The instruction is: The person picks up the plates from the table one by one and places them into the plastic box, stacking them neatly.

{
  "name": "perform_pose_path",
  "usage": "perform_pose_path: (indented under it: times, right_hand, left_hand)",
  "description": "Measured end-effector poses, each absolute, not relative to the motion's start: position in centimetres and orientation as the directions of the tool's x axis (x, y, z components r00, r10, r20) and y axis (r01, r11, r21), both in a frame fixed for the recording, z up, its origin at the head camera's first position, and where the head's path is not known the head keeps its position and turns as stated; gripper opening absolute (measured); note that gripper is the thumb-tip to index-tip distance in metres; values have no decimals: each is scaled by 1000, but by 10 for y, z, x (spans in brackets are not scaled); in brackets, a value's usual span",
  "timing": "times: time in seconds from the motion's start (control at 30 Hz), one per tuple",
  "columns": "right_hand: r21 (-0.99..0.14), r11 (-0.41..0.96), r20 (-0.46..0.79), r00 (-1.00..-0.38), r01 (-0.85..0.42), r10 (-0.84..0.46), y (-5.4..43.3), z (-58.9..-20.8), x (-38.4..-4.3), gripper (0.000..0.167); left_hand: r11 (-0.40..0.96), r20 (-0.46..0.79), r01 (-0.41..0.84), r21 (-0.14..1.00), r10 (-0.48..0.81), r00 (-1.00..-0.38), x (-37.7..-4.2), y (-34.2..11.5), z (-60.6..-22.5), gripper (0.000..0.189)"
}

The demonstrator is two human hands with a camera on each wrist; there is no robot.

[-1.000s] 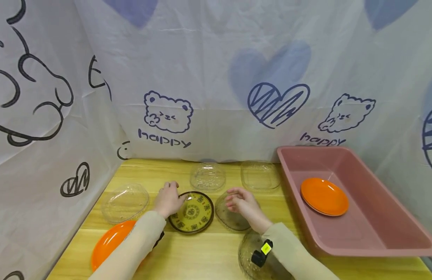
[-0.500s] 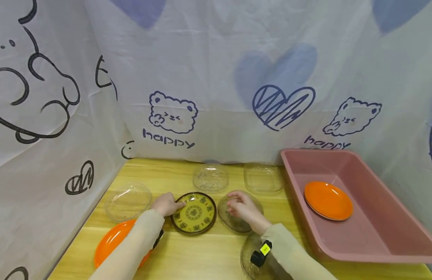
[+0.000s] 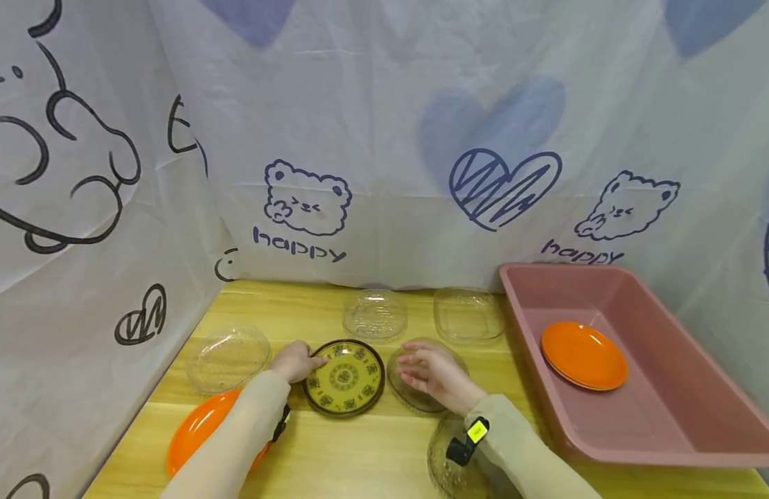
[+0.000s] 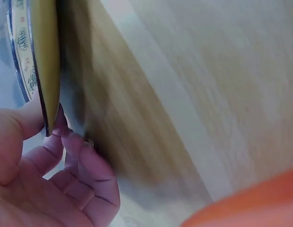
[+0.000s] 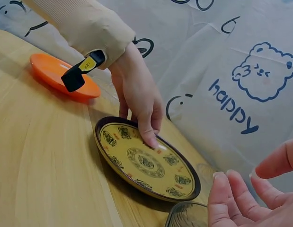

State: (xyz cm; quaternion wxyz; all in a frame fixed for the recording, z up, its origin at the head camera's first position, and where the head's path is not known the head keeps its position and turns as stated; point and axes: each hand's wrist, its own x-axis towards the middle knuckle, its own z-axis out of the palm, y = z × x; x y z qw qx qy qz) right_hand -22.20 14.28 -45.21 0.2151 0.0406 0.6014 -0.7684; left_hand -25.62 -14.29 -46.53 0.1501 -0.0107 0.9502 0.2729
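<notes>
A yellow patterned plate with a dark brown rim (image 3: 353,388) is at mid-table in the head view. My left hand (image 3: 292,362) grips its left edge, thumb (image 5: 147,135) on the upper face. From the left wrist view, the other fingers (image 4: 96,182) curl beneath the plate's rim, and the plate (image 4: 47,66) stands edge-on there. My right hand (image 3: 439,378) holds nothing, its fingers loosely bent. It hovers over a clear, greyish dish (image 3: 404,391) right of the plate, with the nearest edge of that dish (image 5: 186,215) also showing in the right wrist view.
An orange plate (image 3: 194,433) lies partly under my left forearm. Clear plastic-looking dishes stand left (image 3: 228,360), at the back (image 3: 375,315) and back right (image 3: 468,315); another (image 3: 443,450) is under my right wrist. The pink tub (image 3: 665,416) at right holds orange plates (image 3: 584,355).
My left hand has lowered at the plate's left edge and gone from raised fingers to gripping the rim, thumb on top. My right hand has stayed over the clear dish, its fingers shifting slightly.
</notes>
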Motion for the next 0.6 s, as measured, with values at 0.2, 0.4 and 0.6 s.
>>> perform_pose_path:
  times: [0.2,0.4,0.6]
  right_hand:
    - [-895,-205,-341,-905,395,-254,144,-453,-221,45]
    - [-888,-215,-347,-900,406,-265,140,-452,-220,48]
    - [-891,-205,-349,-900,405,-261,140,-452,-221,49]
  left_hand:
    - [786,-295,-124,606,77,-952,-260,-145,-471,35]
    - [688,-280,-135,713,104,-954,-260,-151,-471,35]
    - [644,-269,-136,753,113,-957,-260,-153,-470,39]
